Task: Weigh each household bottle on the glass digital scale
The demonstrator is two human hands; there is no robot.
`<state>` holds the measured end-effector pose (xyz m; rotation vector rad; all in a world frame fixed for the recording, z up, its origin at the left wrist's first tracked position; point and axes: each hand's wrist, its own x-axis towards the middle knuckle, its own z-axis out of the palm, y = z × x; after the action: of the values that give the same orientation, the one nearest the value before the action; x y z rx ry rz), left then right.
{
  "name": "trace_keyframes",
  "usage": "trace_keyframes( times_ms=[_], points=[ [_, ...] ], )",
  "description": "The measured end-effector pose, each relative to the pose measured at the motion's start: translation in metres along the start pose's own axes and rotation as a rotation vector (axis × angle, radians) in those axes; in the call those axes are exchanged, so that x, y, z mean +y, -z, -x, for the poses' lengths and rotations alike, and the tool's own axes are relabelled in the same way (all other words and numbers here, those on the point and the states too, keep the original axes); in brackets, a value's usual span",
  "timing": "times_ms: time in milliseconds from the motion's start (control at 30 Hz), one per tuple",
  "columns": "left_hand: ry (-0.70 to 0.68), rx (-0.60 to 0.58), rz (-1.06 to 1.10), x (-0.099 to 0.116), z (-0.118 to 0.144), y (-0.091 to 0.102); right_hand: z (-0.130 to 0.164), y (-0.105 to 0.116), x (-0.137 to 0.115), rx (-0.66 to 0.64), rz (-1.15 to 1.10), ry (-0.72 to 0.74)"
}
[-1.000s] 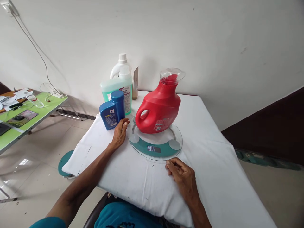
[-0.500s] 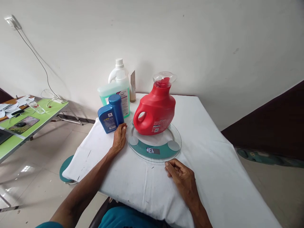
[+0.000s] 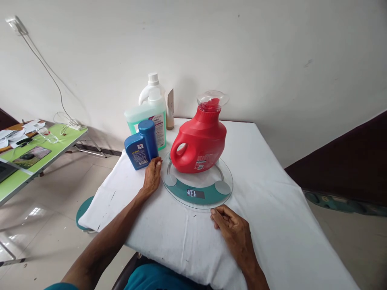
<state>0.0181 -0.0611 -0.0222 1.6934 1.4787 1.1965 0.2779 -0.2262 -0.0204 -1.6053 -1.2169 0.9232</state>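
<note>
Red detergent-style jug (image 3: pixel 201 143) stands farther off, between the released left hand (image 3: pixel 152 175) and loosely clenched right hand (image 3: pixel 233 227), neck (image 3: pixel 208 115) slanting right, handle (image 3: pixel 174 152) leftward, nearer the left.

Over on the wall, a white cable (image 3: pixel 61 96) runs from the socket (image 3: pixel 17 25) down to a green-topped table (image 3: pixel 68 135) bearing loose papers (image 3: pixel 15 137), a clear plastic bottle (image 3: pixel 48 135), and a computer mouse (image 3: pixel 28 156) on a patterned mouse pad (image 3: pixel 38 152).
</note>
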Motion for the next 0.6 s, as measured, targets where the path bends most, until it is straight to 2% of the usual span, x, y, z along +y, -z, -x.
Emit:
trace_keyframes(
  times_ms=[600],
  points=[
    [0.001, -0.004, -0.018, 0.0004, -0.0007, -0.0004, 0.0005, 0.0018, 0.004, -0.027, 0.002, 0.005]
  ],
)
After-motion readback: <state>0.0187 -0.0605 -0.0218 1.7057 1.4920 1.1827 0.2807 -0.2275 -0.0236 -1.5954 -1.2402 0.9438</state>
